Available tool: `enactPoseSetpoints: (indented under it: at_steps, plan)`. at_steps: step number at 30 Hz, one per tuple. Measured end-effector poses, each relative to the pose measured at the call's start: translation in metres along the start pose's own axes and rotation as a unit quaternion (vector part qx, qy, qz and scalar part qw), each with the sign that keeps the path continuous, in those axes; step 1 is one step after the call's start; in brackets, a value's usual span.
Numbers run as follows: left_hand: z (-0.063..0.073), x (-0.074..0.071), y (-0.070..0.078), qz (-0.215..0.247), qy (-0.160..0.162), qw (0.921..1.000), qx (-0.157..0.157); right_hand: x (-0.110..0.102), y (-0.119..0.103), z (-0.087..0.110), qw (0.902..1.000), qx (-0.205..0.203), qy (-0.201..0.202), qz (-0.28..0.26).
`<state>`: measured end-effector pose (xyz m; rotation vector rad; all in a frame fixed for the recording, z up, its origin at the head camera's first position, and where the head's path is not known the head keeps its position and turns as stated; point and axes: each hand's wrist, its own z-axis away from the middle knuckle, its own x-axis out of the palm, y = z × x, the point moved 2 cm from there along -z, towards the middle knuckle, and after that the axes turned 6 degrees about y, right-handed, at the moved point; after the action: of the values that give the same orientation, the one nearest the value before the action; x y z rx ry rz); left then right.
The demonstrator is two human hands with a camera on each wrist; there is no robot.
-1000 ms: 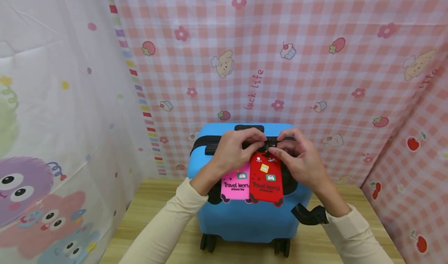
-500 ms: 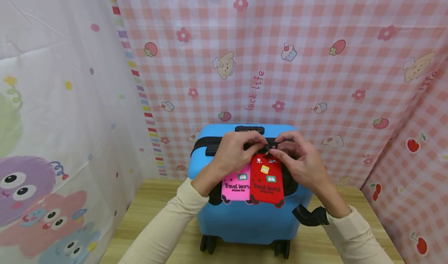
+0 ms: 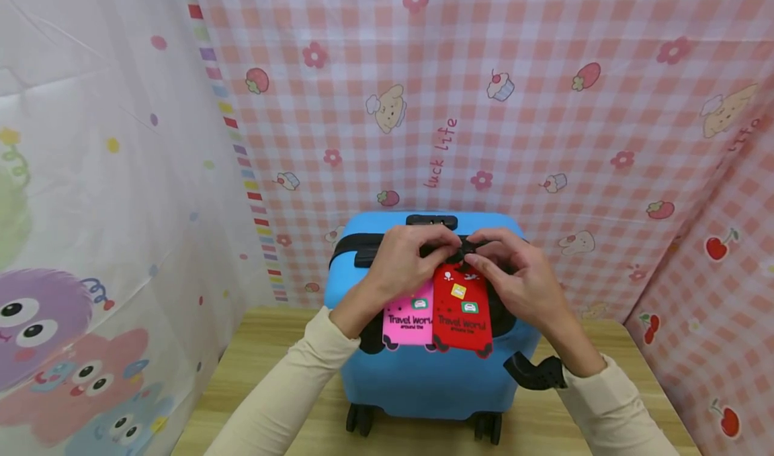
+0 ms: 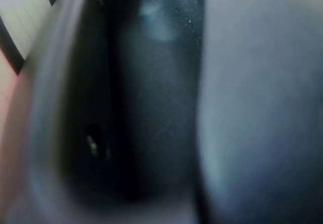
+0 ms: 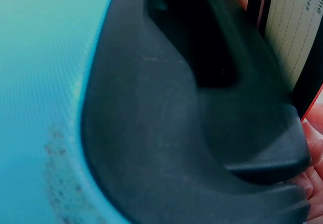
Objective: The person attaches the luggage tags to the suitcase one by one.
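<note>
A blue suitcase stands upright in the middle of the head view. Against its front hang two luggage tags: a pink one on the left and a red one overlapping its edge. My left hand pinches the red tag's black strap from the left. From the right, thumb and index finger of my right hand pinch the same strap. Fingertips partly cover it, so its fastening cannot be made out. The right wrist view has the black suitcase handle close up, with fingers at the right edge.
Under the suitcase lies a wood-grain table. Behind it hangs a pink checked curtain; a white printed one is at left. A black wrist mount juts from the right wrist. Blurred dark plastic fills most of the left wrist view.
My right index fingertip has shifted slightly left, nearer the left hand's fingertips. The red tag's lower end has swung a little to the right. My left hand has stayed almost still.
</note>
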<state>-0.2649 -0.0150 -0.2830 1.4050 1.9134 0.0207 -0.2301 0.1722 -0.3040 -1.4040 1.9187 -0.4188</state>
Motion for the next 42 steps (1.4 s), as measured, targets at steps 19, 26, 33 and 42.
enactPoseSetpoints:
  at_steps: [19,26,33,42]
  plan:
    - [0.0002,0.0007,-0.0059,0.091,-0.032,0.9939,-0.052,0.0010,0.0016,-0.0017,0.9995,-0.022,0.012,0.019]
    - [0.0029,-0.0006,-0.0062,0.101,-0.040,0.9915,-0.071,0.0014,0.0031,-0.0018,0.9997,-0.008,0.016,0.019]
    - [0.0038,-0.0004,-0.0051,0.112,-0.039,0.9905,-0.070,0.0022,0.0010,-0.0011,0.9993,-0.002,0.021,0.031]
    - [0.0043,-0.0015,-0.0052,0.121,-0.038,0.9899,-0.064,0.0040,0.0008,-0.0019,0.9989,0.005,0.030,0.035]
